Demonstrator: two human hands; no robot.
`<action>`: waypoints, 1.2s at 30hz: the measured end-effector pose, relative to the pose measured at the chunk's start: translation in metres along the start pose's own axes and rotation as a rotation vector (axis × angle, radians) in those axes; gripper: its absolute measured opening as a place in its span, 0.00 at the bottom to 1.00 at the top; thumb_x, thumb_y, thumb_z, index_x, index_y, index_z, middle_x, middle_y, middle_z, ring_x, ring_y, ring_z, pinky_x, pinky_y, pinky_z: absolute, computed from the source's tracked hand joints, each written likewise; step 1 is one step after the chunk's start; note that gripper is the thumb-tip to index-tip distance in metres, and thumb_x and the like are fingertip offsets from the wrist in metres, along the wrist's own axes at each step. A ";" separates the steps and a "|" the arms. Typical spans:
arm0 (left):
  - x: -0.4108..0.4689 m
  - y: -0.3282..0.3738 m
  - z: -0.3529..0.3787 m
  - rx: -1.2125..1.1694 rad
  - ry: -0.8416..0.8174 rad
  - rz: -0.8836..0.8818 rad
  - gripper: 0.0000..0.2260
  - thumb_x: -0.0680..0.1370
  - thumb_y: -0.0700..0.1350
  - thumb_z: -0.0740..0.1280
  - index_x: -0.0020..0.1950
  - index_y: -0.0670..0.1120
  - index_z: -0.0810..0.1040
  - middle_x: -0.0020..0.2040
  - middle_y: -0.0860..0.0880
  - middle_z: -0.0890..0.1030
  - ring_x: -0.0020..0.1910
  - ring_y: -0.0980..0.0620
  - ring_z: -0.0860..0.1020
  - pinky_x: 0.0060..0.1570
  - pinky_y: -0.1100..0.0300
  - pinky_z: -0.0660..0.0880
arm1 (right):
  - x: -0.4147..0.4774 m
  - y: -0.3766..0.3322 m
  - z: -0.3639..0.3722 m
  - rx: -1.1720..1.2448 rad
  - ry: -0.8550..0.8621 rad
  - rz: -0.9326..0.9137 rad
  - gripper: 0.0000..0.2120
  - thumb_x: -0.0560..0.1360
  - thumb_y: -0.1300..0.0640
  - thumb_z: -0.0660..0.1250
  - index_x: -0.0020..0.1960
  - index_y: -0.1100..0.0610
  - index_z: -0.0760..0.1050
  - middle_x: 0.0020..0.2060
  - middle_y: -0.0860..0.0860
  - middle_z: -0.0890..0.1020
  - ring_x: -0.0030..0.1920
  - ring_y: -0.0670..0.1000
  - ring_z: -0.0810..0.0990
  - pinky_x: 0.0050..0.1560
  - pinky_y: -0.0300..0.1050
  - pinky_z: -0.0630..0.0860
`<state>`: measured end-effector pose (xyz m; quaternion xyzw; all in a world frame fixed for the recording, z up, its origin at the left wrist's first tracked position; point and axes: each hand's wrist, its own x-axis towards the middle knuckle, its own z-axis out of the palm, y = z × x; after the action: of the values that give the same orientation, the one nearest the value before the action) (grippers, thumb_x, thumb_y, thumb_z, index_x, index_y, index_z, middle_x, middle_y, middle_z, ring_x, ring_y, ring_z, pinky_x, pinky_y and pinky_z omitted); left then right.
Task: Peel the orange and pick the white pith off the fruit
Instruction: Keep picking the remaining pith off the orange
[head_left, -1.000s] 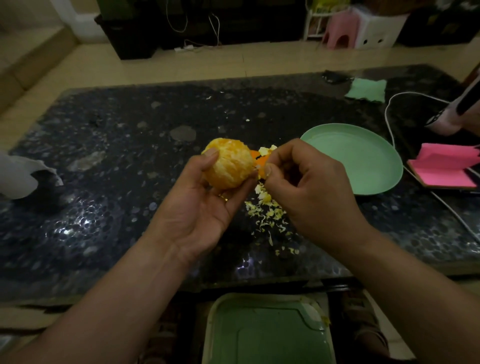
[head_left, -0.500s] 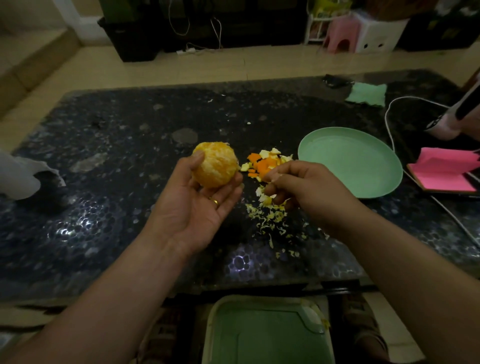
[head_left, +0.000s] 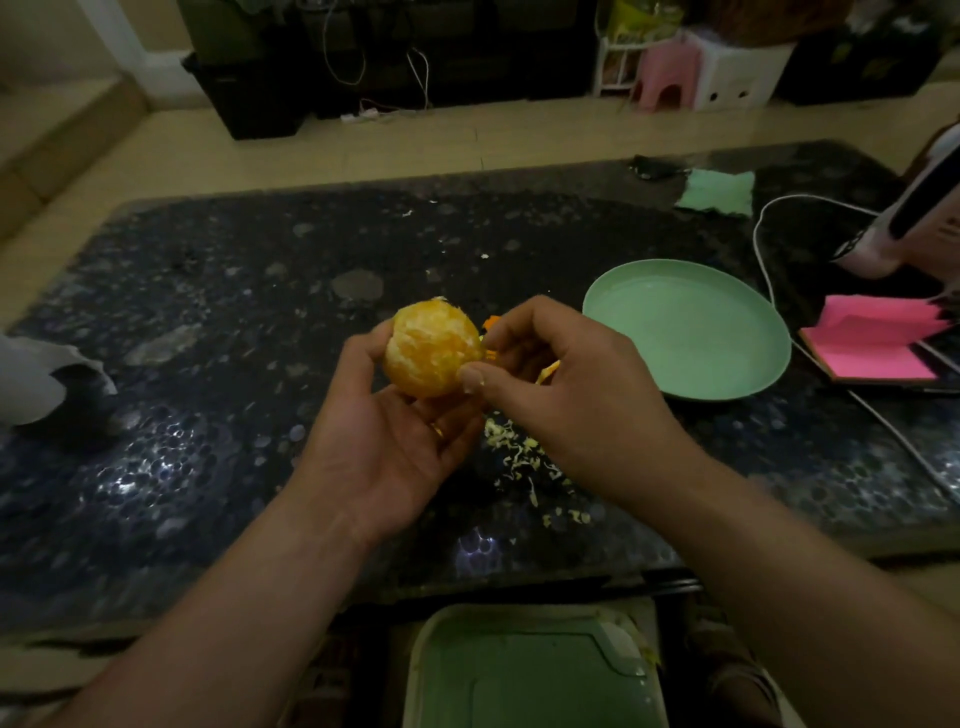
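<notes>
A peeled orange (head_left: 431, 348), with pale pith streaks still on its skin, sits in my left hand (head_left: 384, 431), whose thumb and fingers curl round it above the dark table. My right hand (head_left: 566, 395) is up against the fruit's right side, its thumb and forefinger touching the surface as they pinch at the pith. Shreds of pith and peel (head_left: 524, 457) lie scattered on the table below my hands. A few orange peel bits (head_left: 491, 323) show just behind my right hand.
A pale green plate (head_left: 691, 332) lies to the right of my hands. Further right are a pink notepad (head_left: 872, 345), a white cable (head_left: 769, 223) and a pink device (head_left: 904, 228). A green lidded bin (head_left: 530, 670) stands below the table's near edge. A grey object (head_left: 36, 379) sits at the left.
My right hand went down to the scrap pile half a second ago and has come back up to the orange. My left hand has kept hold of the fruit.
</notes>
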<state>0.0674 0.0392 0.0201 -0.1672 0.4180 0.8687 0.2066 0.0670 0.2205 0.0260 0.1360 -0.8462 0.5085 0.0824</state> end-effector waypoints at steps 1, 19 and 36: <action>0.000 0.000 0.001 0.015 -0.009 -0.002 0.30 0.79 0.63 0.64 0.72 0.43 0.80 0.68 0.42 0.83 0.52 0.49 0.83 0.52 0.56 0.79 | 0.000 -0.001 0.000 -0.027 0.000 -0.020 0.09 0.76 0.49 0.78 0.52 0.49 0.80 0.40 0.44 0.83 0.42 0.44 0.82 0.40 0.34 0.75; -0.003 0.003 0.002 -0.007 -0.054 -0.008 0.27 0.80 0.63 0.62 0.64 0.42 0.82 0.57 0.42 0.86 0.43 0.49 0.86 0.46 0.57 0.79 | 0.000 0.003 -0.010 -0.014 0.009 -0.079 0.05 0.79 0.54 0.74 0.45 0.51 0.79 0.35 0.44 0.81 0.35 0.46 0.79 0.36 0.35 0.73; 0.005 -0.002 0.005 -0.130 0.110 0.058 0.27 0.74 0.48 0.74 0.71 0.39 0.77 0.61 0.38 0.85 0.57 0.39 0.86 0.58 0.50 0.84 | 0.012 0.045 -0.008 -0.561 -0.160 0.187 0.05 0.79 0.48 0.70 0.51 0.49 0.80 0.49 0.44 0.81 0.49 0.49 0.80 0.44 0.46 0.75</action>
<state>0.0636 0.0453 0.0188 -0.2154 0.3760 0.8891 0.1470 0.0416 0.2460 -0.0047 0.0691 -0.9663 0.2480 0.0026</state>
